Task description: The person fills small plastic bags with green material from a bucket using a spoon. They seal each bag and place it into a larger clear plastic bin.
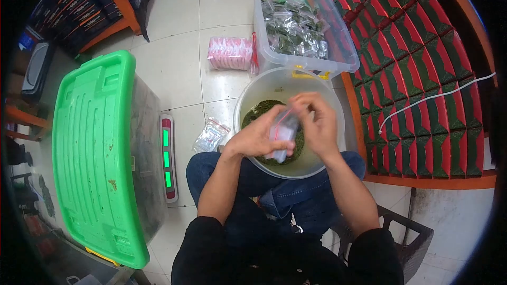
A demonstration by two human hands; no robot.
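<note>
Both my hands are over a round translucent tub [337, 121] that holds dark green crumbled material [262, 107]. My left hand [257, 133] grips a small clear zip-lock bag [282, 133] with a red line along its top; more bags may be stacked with it. At the bag's upper edge, the fingers of my right hand [320, 120] are pinched together, somewhat smeared by motion. The tub stands between my knees.
Beyond the tub, a clear plastic bin [343, 66] holds many filled bags [296, 26]. A pink pack [229, 53] and loose bags [212, 134] lie on the floor. Left are a scale display [167, 158] and a green-lidded box [95, 153]. Red-and-green boxes [422, 89] line the right shelf.
</note>
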